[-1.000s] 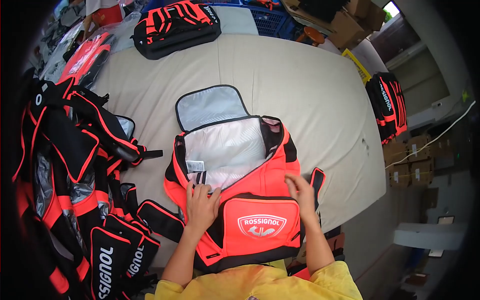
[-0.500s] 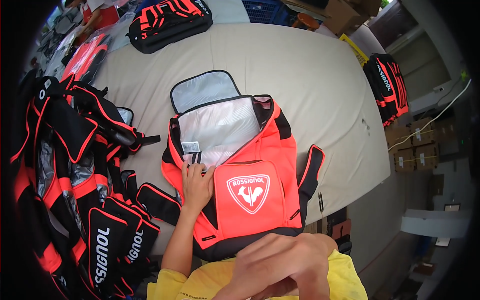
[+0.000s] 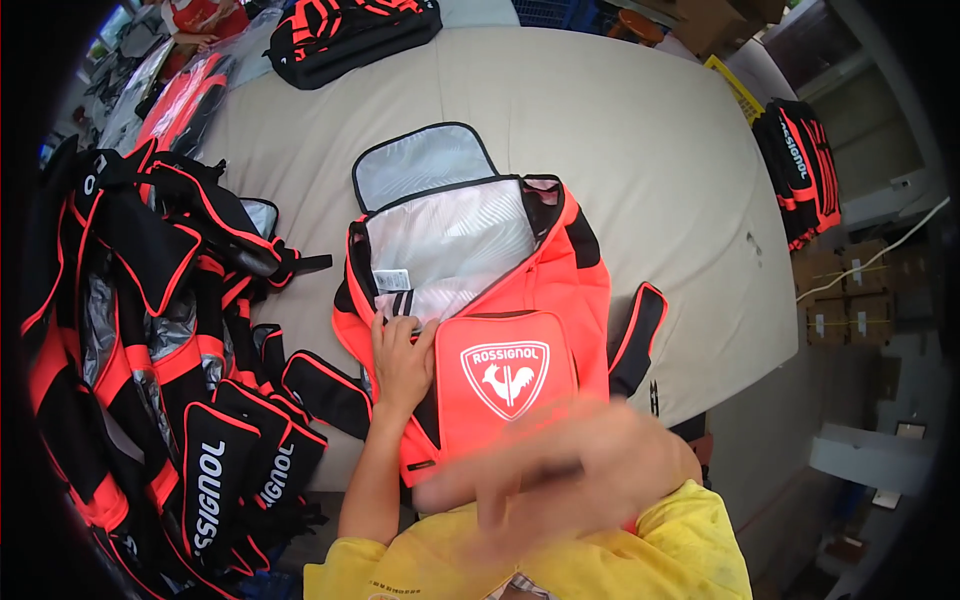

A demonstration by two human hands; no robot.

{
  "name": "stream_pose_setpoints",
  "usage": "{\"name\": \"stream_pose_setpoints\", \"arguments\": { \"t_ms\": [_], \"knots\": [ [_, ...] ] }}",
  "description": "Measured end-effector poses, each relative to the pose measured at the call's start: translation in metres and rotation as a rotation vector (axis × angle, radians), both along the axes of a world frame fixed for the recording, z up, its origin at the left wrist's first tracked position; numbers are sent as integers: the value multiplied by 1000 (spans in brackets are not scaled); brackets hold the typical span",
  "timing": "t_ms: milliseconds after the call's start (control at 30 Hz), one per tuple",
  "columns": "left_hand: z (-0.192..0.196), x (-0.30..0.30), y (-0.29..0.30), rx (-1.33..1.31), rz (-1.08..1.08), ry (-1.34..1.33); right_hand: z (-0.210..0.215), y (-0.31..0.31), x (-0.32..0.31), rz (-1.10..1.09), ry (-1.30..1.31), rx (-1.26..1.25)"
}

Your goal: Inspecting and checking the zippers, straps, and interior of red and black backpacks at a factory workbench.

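Note:
A coral-red and black backpack [image 3: 520, 280] lies on the table with its top open and its grey-lined flap [image 3: 425, 165] folded back. Pale lining and a small white label show inside. My left hand [image 3: 403, 365] has its fingers bent over the near left edge of the opening, gripping the fabric beside the front pocket. Over the lower part of that pocket, close to my body, is my right hand [image 3: 580, 470], smeared by motion. Its fingers are not clear, and I cannot tell whether it touches the bag or holds anything.
Black and coral bags [image 3: 150, 330] are heaped along the left. Another backpack [image 3: 350, 40] lies at the far edge of the cloth-covered table [image 3: 650, 150]. At the right stand a stack of folded bags [image 3: 800, 175] and cartons [image 3: 850, 290]. A co-worker [image 3: 205, 20] is at far left.
My right hand has moved up over the lower front of the backpack and is now blurred. My left hand stays at the opening's edge. The whole view has shifted slightly.

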State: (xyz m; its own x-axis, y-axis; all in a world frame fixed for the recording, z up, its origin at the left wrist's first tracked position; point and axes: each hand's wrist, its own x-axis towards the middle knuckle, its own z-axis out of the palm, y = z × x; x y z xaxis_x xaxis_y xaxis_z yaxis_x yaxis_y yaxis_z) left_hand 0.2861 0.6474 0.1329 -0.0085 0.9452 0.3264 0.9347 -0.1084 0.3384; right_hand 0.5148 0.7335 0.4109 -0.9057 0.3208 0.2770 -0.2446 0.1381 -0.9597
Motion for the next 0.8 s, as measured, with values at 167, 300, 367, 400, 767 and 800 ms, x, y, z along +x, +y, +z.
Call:
{"name": "stream_pose_setpoints", "arguments": {
  "t_ms": [167,300,367,400,767,800],
  "knots": [
    [11,0,-10,-112,64,135,-152,88,-4,-543,-725,1009],
    [13,5,-34,-200,208,167,-232,62,63,-702,-927,1285],
    [5,13,-45,-228,196,119,-260,23,79,-706,-1043,1196],
    [1,16,-49,-186,181,114,-270,10,85,-785,-946,1239],
    [-12,17,-53,-116,241,22,-287,0,90,-878,-1006,1094],
    [-13,17,-54,-121,251,29,-287,0,92,-842,-989,1104]
  ]
}}
